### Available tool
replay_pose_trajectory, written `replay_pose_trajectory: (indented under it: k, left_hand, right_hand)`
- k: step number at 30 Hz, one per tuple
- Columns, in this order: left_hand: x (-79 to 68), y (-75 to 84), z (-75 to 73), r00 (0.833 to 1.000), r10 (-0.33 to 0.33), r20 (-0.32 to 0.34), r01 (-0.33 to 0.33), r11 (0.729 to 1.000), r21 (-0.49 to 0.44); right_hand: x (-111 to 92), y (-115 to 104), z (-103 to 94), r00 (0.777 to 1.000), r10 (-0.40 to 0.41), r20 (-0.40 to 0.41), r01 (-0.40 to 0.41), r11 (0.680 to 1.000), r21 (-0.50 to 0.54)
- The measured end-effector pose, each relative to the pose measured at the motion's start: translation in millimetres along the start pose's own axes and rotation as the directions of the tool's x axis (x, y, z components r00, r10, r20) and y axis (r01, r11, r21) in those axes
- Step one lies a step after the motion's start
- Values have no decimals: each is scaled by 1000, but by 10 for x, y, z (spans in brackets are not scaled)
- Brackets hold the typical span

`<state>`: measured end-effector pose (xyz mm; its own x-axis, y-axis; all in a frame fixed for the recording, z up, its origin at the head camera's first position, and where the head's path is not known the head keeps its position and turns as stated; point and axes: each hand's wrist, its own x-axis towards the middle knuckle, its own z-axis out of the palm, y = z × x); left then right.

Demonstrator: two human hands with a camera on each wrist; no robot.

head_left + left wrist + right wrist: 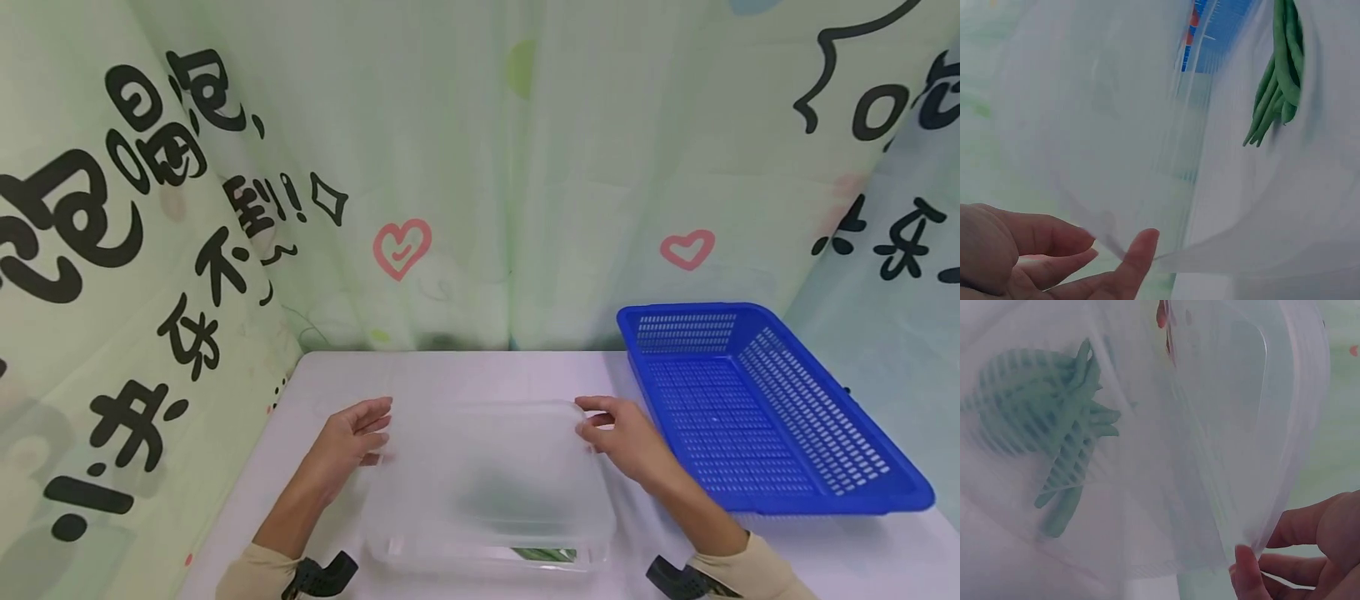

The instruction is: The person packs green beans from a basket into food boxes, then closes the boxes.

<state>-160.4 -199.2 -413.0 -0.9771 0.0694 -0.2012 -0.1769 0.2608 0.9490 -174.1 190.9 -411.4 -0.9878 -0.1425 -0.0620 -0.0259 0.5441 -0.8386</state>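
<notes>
Between my hands is a translucent plastic lid (pixel 480 467), its far edge lifted so that it tilts. At its far left corner my left hand (pixel 351 437) pinches the rim between thumb and fingers. My right hand (pixel 626 437) pinches the far right corner the same way. Under the lid stands a clear plastic box (pixel 427 560), mostly hidden by it. Long green beans (pixel 1282 69) lie heaped beneath; in the right wrist view they show blurred through the plastic, and in the head view only a strip appears at the near edge.
A large blue perforated basket (pixel 735 417) stands on the right of the white-covered table (pixel 330 379), close to my right forearm. Pale green curtains (pixel 465 167) with hearts and black lettering enclose the table at the back and sides.
</notes>
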Motion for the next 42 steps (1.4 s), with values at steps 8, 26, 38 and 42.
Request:
replay_pose_trajectory:
  k: [8,26,38,42]
  left_hand:
    - [-70,96,-47,999,26,42,-32,988,151]
    - [308,-228,6,980,-174,-93,175,984,10]
    - [-9,-98,167,986,152,-65,-130,955,268]
    - [-211,-118,402,929,368,48,-342,800,493]
  right_hand:
    - [-2,97,29,999,-37,-37,34,996,-85]
    - [134,229,107,977,213,-31,-205,964,168]
    - [-175,78,280,975,-161,-155,104,940,-325]
    - [-413,19,446,964,-253,-81,202,897,-394]
